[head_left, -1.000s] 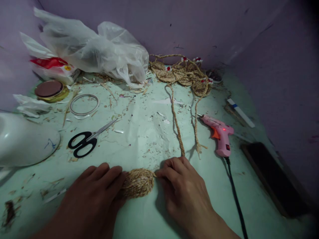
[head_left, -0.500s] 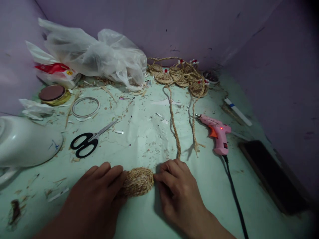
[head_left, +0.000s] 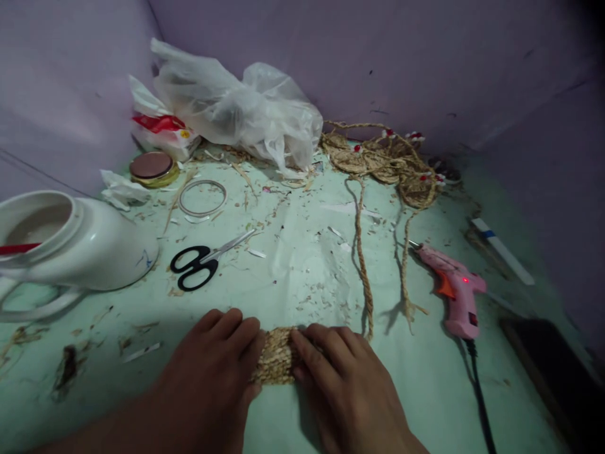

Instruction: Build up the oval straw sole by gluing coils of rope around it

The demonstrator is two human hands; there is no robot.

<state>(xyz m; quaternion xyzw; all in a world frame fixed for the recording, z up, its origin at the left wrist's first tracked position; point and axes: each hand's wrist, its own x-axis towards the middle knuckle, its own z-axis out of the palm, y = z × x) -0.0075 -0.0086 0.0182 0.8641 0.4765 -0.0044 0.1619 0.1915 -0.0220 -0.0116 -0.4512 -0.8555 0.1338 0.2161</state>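
Low in the middle, a coiled piece of braided straw (head_left: 277, 354) lies between my hands over the pale green table. My left hand (head_left: 220, 362) grips its left end, fingers closed round the edge. On its right end my right hand (head_left: 343, 372) is closed, with the index finger and thumb pressed against the side. Both ends of the piece are hidden under my fingers. A length of braided straw cord (head_left: 363, 271) runs from the back down to just behind my right hand. A shorter cord (head_left: 405, 274) with a frayed end lies to its right.
Black-handled scissors (head_left: 208, 261) lie beyond my left hand, near a white pitcher (head_left: 113, 246) and a tape roll (head_left: 202, 197). A pink glue gun (head_left: 456, 287) with a lit red light lies right, beside a dark phone (head_left: 548, 366). Behind are a plastic bag (head_left: 246, 113) and beaded straw pieces (head_left: 378, 161).
My right hand has come over the right end of the straw piece, covering more of it. The view has swung left, so the table things appear farther right.
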